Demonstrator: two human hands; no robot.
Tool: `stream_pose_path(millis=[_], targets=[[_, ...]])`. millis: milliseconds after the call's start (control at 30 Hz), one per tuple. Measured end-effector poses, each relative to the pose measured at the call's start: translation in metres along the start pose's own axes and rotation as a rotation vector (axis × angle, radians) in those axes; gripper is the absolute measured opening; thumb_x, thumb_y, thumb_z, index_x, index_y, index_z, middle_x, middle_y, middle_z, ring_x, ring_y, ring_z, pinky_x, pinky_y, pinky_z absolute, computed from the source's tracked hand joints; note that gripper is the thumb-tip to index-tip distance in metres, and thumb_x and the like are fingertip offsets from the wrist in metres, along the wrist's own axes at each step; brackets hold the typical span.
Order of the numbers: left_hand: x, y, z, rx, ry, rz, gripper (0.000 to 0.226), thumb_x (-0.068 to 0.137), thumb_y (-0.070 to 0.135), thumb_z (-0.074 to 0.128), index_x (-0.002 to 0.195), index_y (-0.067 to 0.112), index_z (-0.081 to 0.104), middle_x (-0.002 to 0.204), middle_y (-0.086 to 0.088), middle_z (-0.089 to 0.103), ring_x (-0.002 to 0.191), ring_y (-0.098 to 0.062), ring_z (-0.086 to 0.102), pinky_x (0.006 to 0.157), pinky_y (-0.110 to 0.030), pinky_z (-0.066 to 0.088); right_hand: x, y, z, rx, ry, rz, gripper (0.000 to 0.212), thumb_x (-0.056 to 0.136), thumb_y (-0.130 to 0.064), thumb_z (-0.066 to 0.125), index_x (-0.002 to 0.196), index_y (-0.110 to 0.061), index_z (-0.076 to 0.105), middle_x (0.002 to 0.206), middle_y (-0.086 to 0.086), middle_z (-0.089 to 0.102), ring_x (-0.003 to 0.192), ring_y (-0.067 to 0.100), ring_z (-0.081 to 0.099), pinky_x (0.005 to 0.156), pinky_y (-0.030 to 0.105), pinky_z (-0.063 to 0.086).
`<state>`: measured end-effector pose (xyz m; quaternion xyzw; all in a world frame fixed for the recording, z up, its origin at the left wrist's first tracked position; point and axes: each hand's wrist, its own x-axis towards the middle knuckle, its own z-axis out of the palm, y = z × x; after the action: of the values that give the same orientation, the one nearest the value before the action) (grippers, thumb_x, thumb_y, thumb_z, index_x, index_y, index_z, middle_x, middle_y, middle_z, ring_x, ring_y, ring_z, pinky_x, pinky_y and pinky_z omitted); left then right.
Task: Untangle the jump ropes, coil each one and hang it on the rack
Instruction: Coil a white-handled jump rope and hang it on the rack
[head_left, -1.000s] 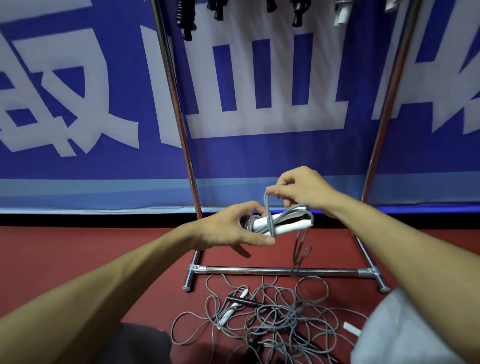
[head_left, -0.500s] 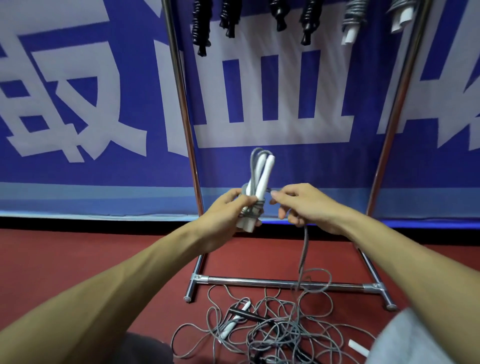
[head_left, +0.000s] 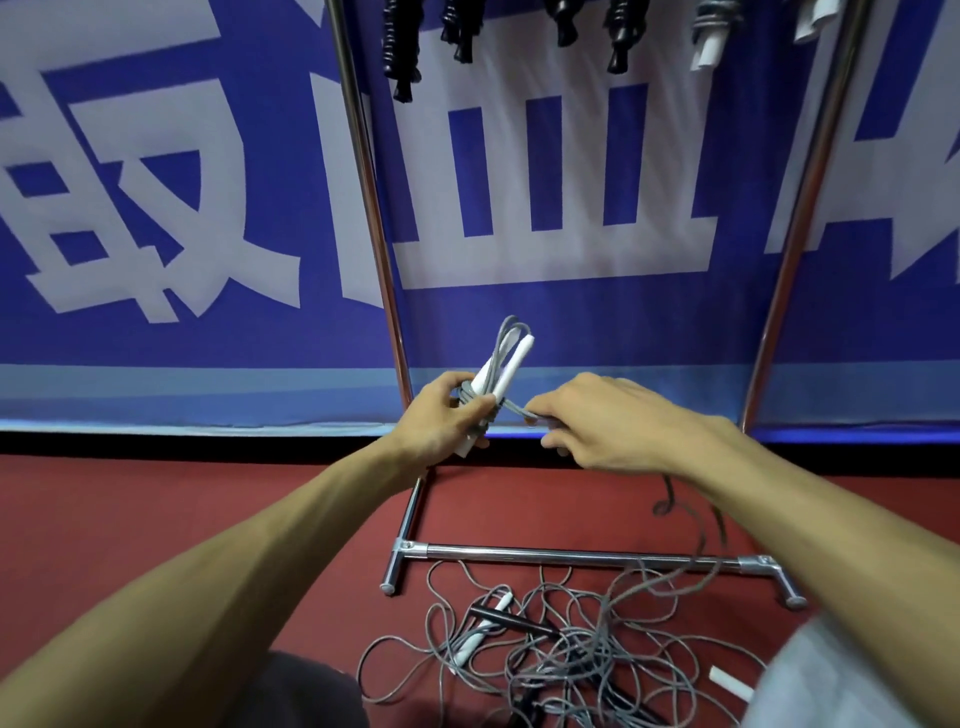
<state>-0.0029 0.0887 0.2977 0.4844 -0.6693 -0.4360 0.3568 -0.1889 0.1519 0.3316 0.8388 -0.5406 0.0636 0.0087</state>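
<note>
A blue banner (head_left: 156, 343) with big white characters fills the wall ahead of us, and the red floor (head_left: 156, 519) runs below it. Between us and the banner stands the rack (head_left: 519, 552), with two chrome uprights and a low crossbar resting on the floor. Coiled ropes hang from its top, cut off by the upper edge: black-handled ones (head_left: 401, 47) to the left, white-handled ones (head_left: 707, 41) to the right.

On the floor just this side of the crossbar lies the pile of tangled ropes (head_left: 571, 654). Its grey cords loop over one another, with a white and a black handle among them. A loose white handle (head_left: 730, 685) lies at its right edge. Our forearms reach out above the pile, and the right one hides its far right side. Dark cloth (head_left: 306, 691) and pale grey cloth (head_left: 831, 686) fill the bottom corners.

In front of the rack's left upright we hold the bundle (head_left: 506, 366) up, tilted. It is two white handles side by side, with grey cord folded along them and wound round their middle. Our left hand (head_left: 441, 423) grips its lower part, fingers curled round it. Our right hand (head_left: 613, 423) is just beside it, and its fingertips pinch the cord (head_left: 514, 410) where it leaves the wrap. Below our right forearm a blurred length of cord (head_left: 698, 540) trails down into the pile.
</note>
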Motion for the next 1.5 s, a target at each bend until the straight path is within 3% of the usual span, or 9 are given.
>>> stream_pose_path(millis=[167,300,433,700,967,1067,1200,1300,1500], targets=[[0.000,-0.012,-0.005,0.642,-0.176,0.148,0.040,0.085,0.030,0.074,0.118,0.017,0.056,0.086,0.005,0.061,0.067,-0.004,0.054,0.057,-0.012,0.040,-0.003,-0.002,0.002,-0.055,0.051,-0.130,0.018,0.091,-0.013,0.052,0.096,-0.028,0.060,0.095,-0.010,0.067,0.088,0.017,0.062,0.066,0.035,0.047],[-0.009,-0.009,0.006,0.744,-0.368,0.241,0.035,0.083,0.029,0.076,0.110,0.019,0.057,0.074,0.013,0.050,0.064,-0.006,0.046,0.057,-0.012,0.034,-0.003,-0.002,0.003,-0.024,0.121,-0.152,0.018,0.094,-0.025,0.057,0.108,-0.033,0.064,0.099,-0.009,0.068,0.094,0.019,0.062,0.072,0.036,0.049],[-0.017,-0.005,0.015,0.749,-0.551,0.326,0.032,0.085,0.022,0.073,0.107,0.021,0.051,0.083,0.006,0.055,0.071,-0.012,0.048,0.065,-0.023,0.040,-0.003,0.002,-0.004,0.062,0.273,-0.017,0.027,0.079,-0.050,0.070,0.086,-0.025,0.066,0.084,-0.005,0.066,0.083,0.020,0.058,0.063,0.031,0.038],[-0.028,0.009,0.022,0.350,-0.610,0.245,0.025,0.085,0.012,0.074,0.106,0.009,0.061,0.078,0.007,0.055,0.066,-0.002,0.049,0.066,-0.018,0.044,0.001,0.019,0.003,0.428,0.242,0.380,0.037,0.060,-0.052,0.085,0.060,-0.020,0.065,0.057,-0.004,0.061,0.061,0.008,0.054,0.057,0.028,0.045],[-0.032,0.019,0.025,0.094,-0.529,0.083,0.020,0.093,0.018,0.065,0.106,0.005,0.059,0.083,-0.003,0.063,0.072,-0.014,0.054,0.065,-0.017,0.046,-0.001,0.035,0.005,0.979,0.098,0.503,0.027,0.077,-0.032,0.079,0.086,-0.007,0.075,0.069,0.003,0.064,0.059,0.011,0.054,0.054,0.017,0.043],[-0.028,0.020,0.020,-0.032,-0.494,0.063,0.011,0.095,0.014,0.060,0.105,0.012,0.056,0.087,-0.005,0.065,0.071,-0.014,0.057,0.065,-0.020,0.047,0.000,0.039,0.007,1.183,0.078,0.480,0.016,0.089,-0.016,0.067,0.094,-0.002,0.072,0.074,0.008,0.063,0.069,0.017,0.056,0.061,0.024,0.049],[-0.023,0.021,0.012,-0.226,-0.433,0.008,0.021,0.096,0.016,0.055,0.117,0.009,0.055,0.081,0.001,0.069,0.072,-0.015,0.066,0.065,-0.025,0.051,0.003,0.033,0.011,1.171,0.073,0.464,0.025,0.097,-0.019,0.053,0.081,-0.009,0.069,0.068,0.005,0.046,0.067,0.017,0.048,0.078,0.042,0.058],[-0.021,0.022,0.009,-0.329,-0.416,-0.045,0.024,0.097,0.021,0.052,0.119,0.010,0.056,0.087,-0.002,0.071,0.083,-0.025,0.069,0.074,-0.035,0.052,0.004,0.028,0.009,1.113,-0.014,0.463,0.041,0.097,-0.044,0.052,0.098,-0.006,0.067,0.063,0.003,0.040,0.063,0.016,0.053,0.066,0.040,0.061],[-0.016,0.015,0.009,-0.295,-0.236,-0.069,0.014,0.099,0.021,0.053,0.105,0.011,0.060,0.091,-0.011,0.066,0.070,-0.021,0.068,0.071,-0.035,0.052,-0.001,0.026,0.016,0.777,-0.336,0.405,0.021,0.099,-0.022,0.053,0.111,-0.005,0.057,0.074,0.006,0.052,0.055,0.016,0.060,0.054,0.035,0.057]])
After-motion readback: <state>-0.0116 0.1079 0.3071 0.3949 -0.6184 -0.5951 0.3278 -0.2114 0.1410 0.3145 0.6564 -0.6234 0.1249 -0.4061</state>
